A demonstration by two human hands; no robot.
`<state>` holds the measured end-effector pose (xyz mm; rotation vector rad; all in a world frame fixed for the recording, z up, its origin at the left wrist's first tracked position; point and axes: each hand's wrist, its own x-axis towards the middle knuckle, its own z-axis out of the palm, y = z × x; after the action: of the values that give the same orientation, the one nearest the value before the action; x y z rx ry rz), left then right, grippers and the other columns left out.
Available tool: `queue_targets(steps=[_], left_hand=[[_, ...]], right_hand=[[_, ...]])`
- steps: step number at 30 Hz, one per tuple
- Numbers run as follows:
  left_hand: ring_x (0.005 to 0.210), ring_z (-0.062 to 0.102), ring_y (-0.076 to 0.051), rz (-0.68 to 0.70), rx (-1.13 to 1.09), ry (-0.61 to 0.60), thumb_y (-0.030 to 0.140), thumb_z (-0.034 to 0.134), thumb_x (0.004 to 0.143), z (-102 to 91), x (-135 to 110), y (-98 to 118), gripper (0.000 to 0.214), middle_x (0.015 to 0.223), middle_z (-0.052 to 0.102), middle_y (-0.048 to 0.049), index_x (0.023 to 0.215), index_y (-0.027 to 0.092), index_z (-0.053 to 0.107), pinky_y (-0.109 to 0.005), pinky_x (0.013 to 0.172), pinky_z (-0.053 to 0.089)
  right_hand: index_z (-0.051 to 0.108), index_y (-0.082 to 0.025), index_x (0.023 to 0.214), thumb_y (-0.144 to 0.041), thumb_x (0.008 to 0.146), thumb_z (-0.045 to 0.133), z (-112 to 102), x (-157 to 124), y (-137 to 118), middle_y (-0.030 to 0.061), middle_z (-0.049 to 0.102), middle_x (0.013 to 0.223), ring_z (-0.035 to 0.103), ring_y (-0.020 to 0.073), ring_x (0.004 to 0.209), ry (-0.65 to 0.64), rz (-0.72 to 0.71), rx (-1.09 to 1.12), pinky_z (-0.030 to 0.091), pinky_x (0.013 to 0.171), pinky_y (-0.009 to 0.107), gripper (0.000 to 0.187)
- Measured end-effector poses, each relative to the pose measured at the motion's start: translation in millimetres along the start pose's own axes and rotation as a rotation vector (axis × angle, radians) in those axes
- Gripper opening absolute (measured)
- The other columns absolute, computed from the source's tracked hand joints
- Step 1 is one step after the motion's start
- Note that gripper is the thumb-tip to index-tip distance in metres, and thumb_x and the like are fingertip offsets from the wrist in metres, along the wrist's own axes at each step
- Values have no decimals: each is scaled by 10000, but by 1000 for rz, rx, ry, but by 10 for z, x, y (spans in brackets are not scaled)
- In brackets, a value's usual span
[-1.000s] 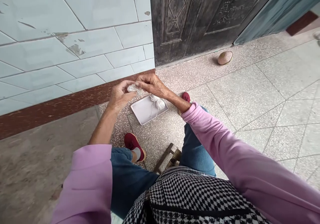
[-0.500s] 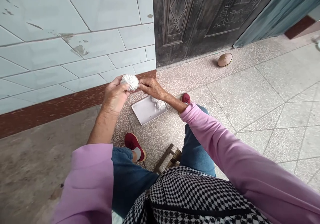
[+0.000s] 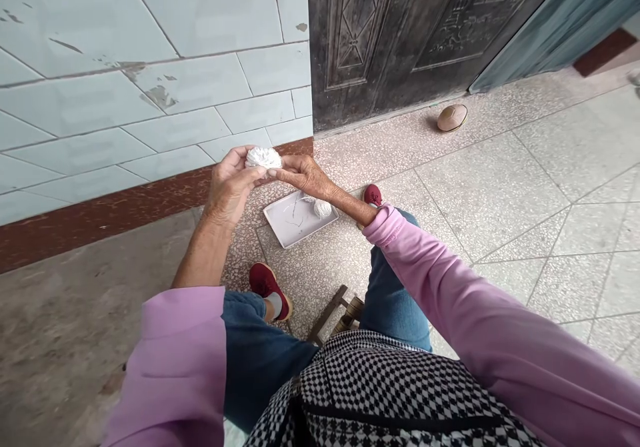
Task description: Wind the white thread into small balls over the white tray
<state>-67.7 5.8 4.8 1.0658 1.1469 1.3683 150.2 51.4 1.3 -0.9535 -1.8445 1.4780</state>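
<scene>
Likely soft and light — pinch the fluffy ball (image 3: 263, 157) gently, gripped by left hand (image 3: 231, 188) at eight o'clock, right hand (image 3: 304, 175) at four.

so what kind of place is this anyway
Probably the entrance step or porch of a house: a dark embossed metal door stands beside a pale blue tiled wall with chipped patches. A white rectangular tray lies on the speckled terrazzo floor.
</scene>
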Motion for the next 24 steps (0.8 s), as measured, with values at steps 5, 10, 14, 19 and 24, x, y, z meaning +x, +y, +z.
queue_targets(steps=[5, 10, 14, 19, 24], left_hand=[[1048, 859, -294, -70, 24, 13, 547, 1186, 720, -40, 12, 17, 564, 1140, 888, -137, 1064, 239, 862, -376, 853, 756], [982, 826, -284, -47, 76, 3, 531, 1186, 747, -31, 4, -40, 561, 995, 811, -76, 1040, 256, 793, -405, 857, 730], [946, 814, -263, -37, 78, 31, 550, 1181, 748, 9, -34, -48, 559, 989, 803, -68, 1025, 247, 800, -381, 827, 718], [1052, 866, -296, -120, 32, -19, 599, 1226, 692, 4, -54, 37, 616, 1183, 912, -150, 1060, 219, 911, -335, 770, 730], [1014, 862, -291, -87, 81, -8, 610, 1217, 698, -44, -44, 90, 602, 1169, 930, -148, 1066, 231, 927, -306, 698, 680]], right_hand=[[622, -250, 799, -544, 1204, 977, 15, -20, -54, -69, 446, 692, 410, 166, 759, 29, -18, -33, 377, 717, 343, 614], [664, -238, 818, -548, 1234, 947, 19, -36, -36, -59, 472, 692, 408, 155, 748, 14, -10, -11, 354, 700, 328, 592], [531, -249, 717, -500, 1231, 948, 4, -71, -42, -50, 434, 696, 383, 148, 733, 3, -50, -3, 350, 705, 348, 708], [543, -257, 691, -543, 1215, 974, 7, -87, -175, -46, 404, 673, 392, 165, 748, 49, -34, -17, 360, 704, 357, 736], [627, -249, 730, -616, 1209, 974, -15, -43, -211, -54, 407, 658, 403, 169, 749, 38, -12, -5, 365, 722, 353, 696]])
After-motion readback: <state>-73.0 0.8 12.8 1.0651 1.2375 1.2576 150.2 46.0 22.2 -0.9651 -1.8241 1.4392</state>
